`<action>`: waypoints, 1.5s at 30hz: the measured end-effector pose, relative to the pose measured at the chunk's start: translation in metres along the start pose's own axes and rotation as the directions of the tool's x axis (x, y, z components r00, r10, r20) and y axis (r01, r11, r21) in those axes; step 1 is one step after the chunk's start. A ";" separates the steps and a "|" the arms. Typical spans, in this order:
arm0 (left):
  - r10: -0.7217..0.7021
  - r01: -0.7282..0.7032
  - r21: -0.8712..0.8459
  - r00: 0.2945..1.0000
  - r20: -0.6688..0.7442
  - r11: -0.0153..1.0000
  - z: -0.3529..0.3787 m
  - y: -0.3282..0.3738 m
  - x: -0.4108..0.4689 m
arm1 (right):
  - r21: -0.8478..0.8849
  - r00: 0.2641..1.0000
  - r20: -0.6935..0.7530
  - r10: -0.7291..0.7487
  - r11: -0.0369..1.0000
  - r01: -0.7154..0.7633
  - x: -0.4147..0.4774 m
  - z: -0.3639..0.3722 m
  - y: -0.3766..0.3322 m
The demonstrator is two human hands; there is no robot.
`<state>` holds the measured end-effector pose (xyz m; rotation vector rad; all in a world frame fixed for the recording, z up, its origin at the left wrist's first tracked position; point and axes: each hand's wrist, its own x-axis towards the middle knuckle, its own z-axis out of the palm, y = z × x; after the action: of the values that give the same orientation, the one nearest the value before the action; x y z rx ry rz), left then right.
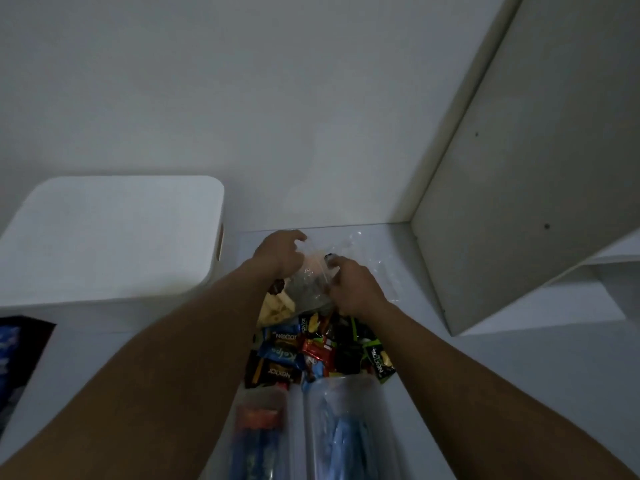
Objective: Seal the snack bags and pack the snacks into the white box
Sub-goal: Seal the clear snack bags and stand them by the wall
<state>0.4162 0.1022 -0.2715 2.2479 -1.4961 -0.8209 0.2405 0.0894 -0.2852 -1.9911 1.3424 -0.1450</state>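
A smooth white desk (450, 358) is lying in dim light against a plain white wall (242, 98). The rounded, lidded white box (110, 237) is sitting at the desk's left, and a flat white shelf panel (519, 202) is closing in the right. Between them, the left hand (280, 252) and right hand (353, 287) are both pinching the top of a crinkly clear snack bag (310, 289), which is sitting just behind a heap of glossy wrapped snacks (311, 351).
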 end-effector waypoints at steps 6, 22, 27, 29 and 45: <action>0.001 -0.012 -0.104 0.995 -0.104 0.994 -0.040 0.016 -0.015 | 0.122 1.000 0.023 -0.017 0.992 0.014 -0.009 -0.031 -0.020; -0.006 -0.117 -0.464 0.967 -0.255 0.878 -0.185 0.114 -0.138 | 0.240 0.935 -0.202 -0.290 0.911 0.335 -0.072 -0.203 -0.133; 0.065 -0.228 -0.541 0.950 -0.304 0.810 -0.217 0.139 -0.167 | 0.247 0.897 -0.256 -0.361 0.872 0.422 -0.093 -0.241 -0.168; 0.079 -0.262 -0.570 0.942 -0.326 0.778 -0.227 0.148 -0.173 | 0.236 0.879 -0.270 -0.393 0.858 0.456 -0.101 -0.252 -0.180; 0.182 -0.477 -0.450 0.811 -0.556 0.755 -0.259 0.189 -0.187 | 0.164 0.824 -0.321 -0.467 0.829 0.534 -0.123 -0.293 -0.220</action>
<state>0.3846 0.1843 0.0892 1.5046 -1.1570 -0.4537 0.2172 0.0913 0.1008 -2.1132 0.8548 -0.8215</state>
